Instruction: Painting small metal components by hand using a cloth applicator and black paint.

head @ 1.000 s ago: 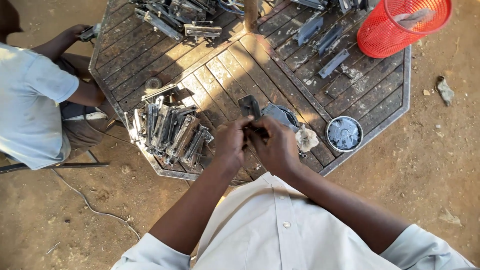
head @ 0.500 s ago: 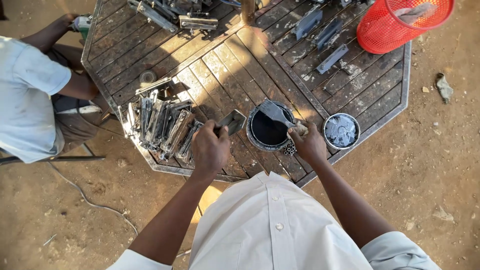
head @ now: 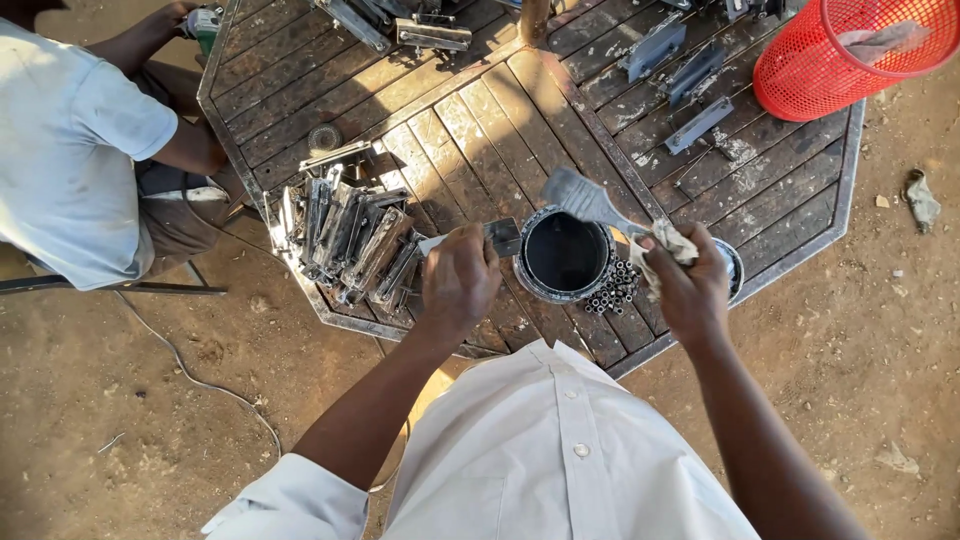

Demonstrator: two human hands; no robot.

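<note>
We hold a flat metal piece [head: 497, 237] clamped in our left hand [head: 458, 280], at nine o'clock of the open paint can [head: 563, 254]. Right hand [head: 688, 285] grips the brush [head: 590, 201], rag-wrapped, above the can. Coating step, we judge; next needs loaded bristles meeting the piece.

The hands, joined over one small metal piece a second ago, are now apart. The left hand [head: 458, 280] holds the piece [head: 497, 236] alone, just left of the paint can [head: 563, 254], which showed only half a second ago. The right hand [head: 690, 290] now grips a brush [head: 585, 198] through a rag [head: 668, 245], bristles raised over the can's far rim. At far left, the other person's hand [head: 180, 14] has shifted toward the table's [head: 480, 120] far corner.
</note>
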